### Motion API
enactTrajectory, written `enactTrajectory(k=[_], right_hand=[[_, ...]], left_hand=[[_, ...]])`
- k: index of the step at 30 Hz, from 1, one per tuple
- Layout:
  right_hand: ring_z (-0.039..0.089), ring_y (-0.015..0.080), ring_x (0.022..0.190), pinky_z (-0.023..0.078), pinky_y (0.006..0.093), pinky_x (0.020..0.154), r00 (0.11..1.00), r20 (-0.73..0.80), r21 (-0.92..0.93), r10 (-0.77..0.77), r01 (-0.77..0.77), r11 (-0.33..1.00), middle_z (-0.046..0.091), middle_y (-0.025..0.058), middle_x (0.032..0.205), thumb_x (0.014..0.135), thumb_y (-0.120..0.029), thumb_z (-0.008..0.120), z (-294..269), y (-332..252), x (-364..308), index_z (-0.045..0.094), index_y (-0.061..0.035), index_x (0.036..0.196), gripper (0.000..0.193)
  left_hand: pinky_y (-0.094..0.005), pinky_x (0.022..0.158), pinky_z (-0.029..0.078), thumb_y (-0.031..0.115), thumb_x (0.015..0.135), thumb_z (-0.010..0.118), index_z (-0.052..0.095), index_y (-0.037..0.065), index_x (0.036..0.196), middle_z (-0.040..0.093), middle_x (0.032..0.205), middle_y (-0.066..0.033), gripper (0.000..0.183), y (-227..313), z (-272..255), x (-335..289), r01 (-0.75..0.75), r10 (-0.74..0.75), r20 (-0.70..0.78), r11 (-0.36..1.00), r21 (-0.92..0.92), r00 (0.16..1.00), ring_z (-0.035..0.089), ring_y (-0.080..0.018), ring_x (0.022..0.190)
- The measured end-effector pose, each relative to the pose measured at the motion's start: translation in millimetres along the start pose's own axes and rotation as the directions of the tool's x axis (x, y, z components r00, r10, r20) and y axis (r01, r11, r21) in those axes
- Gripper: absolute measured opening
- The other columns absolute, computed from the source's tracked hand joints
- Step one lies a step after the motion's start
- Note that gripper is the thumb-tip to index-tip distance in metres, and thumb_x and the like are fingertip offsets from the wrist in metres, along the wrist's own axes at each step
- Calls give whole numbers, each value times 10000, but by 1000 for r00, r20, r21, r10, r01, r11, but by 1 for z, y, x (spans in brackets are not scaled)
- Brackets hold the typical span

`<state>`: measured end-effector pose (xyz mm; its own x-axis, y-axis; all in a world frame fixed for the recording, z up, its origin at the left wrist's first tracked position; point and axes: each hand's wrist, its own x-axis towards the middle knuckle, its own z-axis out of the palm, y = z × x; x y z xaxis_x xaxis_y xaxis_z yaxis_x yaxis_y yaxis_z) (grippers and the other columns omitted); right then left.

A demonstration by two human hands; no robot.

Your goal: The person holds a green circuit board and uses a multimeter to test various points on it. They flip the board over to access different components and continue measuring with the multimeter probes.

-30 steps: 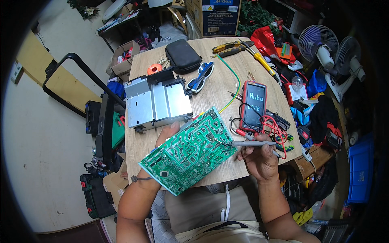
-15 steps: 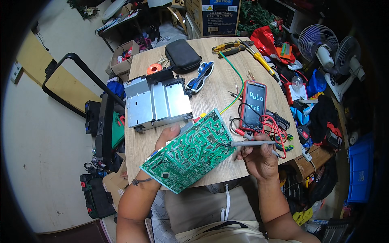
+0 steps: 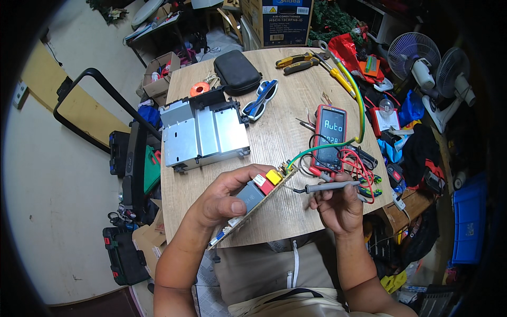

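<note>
My left hand (image 3: 219, 198) grips a circuit board (image 3: 256, 208), its thumb and fingers over the component side. The board is tilted nearly edge-on, showing a grey block, a red part and a yellow part. From its upper end a green-yellow wire (image 3: 360, 113) arches to the right, ending in a ring terminal. My right hand (image 3: 338, 206) is closed around a grey multimeter probe (image 3: 330, 186), whose tip points at the board's underside; I cannot tell whether it touches. A second, red-ended probe (image 3: 317, 172) lies along the same fingers. The red multimeter (image 3: 330, 134) stands lit just beyond.
A metal housing (image 3: 206, 132) sits at the table's left. Behind it are a black zip case (image 3: 237, 73), a solder spool (image 3: 199, 89) and white-blue glasses (image 3: 260, 100). Pliers (image 3: 298, 62) and a yellow screwdriver (image 3: 340, 79) lie at the far right. Clutter and fans (image 3: 414, 55) stand beyond.
My left hand has turned the board from its green solder side facing up to nearly edge-on. The green-yellow wire has swung up and right. The right hand with the probes stays almost in place.
</note>
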<state>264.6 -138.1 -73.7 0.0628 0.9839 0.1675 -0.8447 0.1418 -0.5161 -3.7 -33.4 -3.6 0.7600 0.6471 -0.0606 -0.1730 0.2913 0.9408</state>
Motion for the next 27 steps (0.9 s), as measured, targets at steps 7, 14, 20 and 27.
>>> enactTrajectory(k=[7, 14, 20, 27], right_hand=[[695, 268, 889, 556, 519, 784, 1000, 4, 12, -9, 9, 1000, 722, 125, 925, 1008, -302, 685, -2, 0, -1, 681, -100, 1260, 323], [696, 272, 889, 546, 514, 781, 1000, 1, 15, -5, 5, 1000, 724, 129, 928, 1010, -305, 681, -1, -1, -2, 679, -106, 1271, 328], [692, 272, 883, 546, 513, 779, 1000, 6, 7, -7, 7, 1000, 720, 126, 925, 1013, -313, 676, -2, 0, -2, 678, -106, 1266, 327], [691, 266, 879, 551, 514, 780, 1000, 16, 0, -12, 12, 1000, 718, 123, 920, 1010, -320, 681, -1, 0, -1, 680, -102, 1255, 328]], left_hand=[[-271, 941, 472, 668, 677, 753, 565, -60, 1398, 677, 1209, -90, 1042, 1, -2, -5, 99, -102, -55, 993, -59, 993, 639, -157, 1044], [-273, 944, 471, 653, 681, 754, 575, -57, 1383, 676, 1205, -100, 1014, -3, 1, -6, 109, -125, -91, 980, -165, 988, 640, -165, 1044], [-365, 1121, 384, 599, 703, 789, 620, -50, 1345, 596, 1367, -166, 928, -6, -5, 3, -7, 7, 25, 1000, -1, 1000, 569, -259, 1264], [-390, 1165, 352, 569, 691, 818, 633, -52, 1334, 560, 1420, -184, 914, -7, -9, 5, -22, 21, 38, 999, 26, 999, 542, -284, 1320]])
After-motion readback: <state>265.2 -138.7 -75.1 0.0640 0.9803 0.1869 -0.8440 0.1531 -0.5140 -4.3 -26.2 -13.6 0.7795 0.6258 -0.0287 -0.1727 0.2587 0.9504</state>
